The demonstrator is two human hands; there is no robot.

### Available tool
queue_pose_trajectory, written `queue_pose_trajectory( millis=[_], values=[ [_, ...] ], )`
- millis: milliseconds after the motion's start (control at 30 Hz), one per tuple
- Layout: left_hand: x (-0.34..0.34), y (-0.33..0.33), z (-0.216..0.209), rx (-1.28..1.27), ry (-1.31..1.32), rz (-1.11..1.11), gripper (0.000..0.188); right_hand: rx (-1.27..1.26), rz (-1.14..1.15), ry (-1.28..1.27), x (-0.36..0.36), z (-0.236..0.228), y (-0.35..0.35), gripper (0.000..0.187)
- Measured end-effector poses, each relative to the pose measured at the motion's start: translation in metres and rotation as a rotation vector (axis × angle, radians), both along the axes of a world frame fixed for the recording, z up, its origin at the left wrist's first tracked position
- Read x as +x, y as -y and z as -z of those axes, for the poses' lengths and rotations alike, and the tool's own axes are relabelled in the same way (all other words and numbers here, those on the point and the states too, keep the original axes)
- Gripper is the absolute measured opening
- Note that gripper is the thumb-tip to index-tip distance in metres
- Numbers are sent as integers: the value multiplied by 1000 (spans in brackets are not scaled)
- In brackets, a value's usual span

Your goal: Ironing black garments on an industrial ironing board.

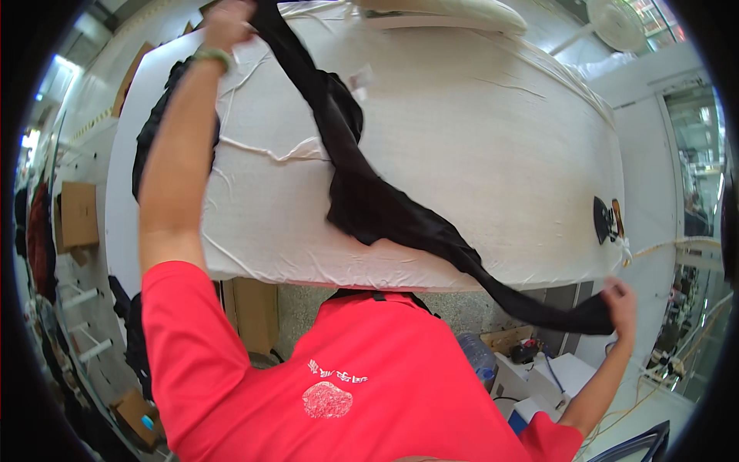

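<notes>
A long black garment (362, 192) stretches diagonally over a white padded table (477, 138). My left hand (227, 23) is raised at the far end of the table and grips the garment's upper end. My right hand (620, 304) hangs off the table's near right corner and grips the garment's lower end. The cloth sags onto the table between both hands. A green band sits on my left wrist.
A pile of black cloth (154, 131) lies at the table's left edge. A dark iron (606, 219) rests near the right edge. A white pad (439, 14) lies at the far end. Cardboard boxes (77, 215) stand left; a plastic bottle (477, 358) and boxes sit below the table.
</notes>
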State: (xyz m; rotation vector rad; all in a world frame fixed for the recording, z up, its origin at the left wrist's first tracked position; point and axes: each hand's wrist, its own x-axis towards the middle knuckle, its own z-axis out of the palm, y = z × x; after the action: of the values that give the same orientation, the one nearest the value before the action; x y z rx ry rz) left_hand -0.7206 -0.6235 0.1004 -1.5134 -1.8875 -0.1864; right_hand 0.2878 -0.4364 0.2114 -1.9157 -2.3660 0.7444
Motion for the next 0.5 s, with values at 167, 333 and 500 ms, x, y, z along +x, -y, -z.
queue_pose_trajectory(
  millis=[167,333,500],
  values=[
    [-169,43,-127,550,629,-714,60,699,336,62,99,-44,-38,35],
    [-161,123,-124,629,825,-872,59,720,322,230,181,-14,-34,35],
    [-132,153,-101,810,1143,-672,52,759,355,232,184,-16,-43,35]
  ],
)
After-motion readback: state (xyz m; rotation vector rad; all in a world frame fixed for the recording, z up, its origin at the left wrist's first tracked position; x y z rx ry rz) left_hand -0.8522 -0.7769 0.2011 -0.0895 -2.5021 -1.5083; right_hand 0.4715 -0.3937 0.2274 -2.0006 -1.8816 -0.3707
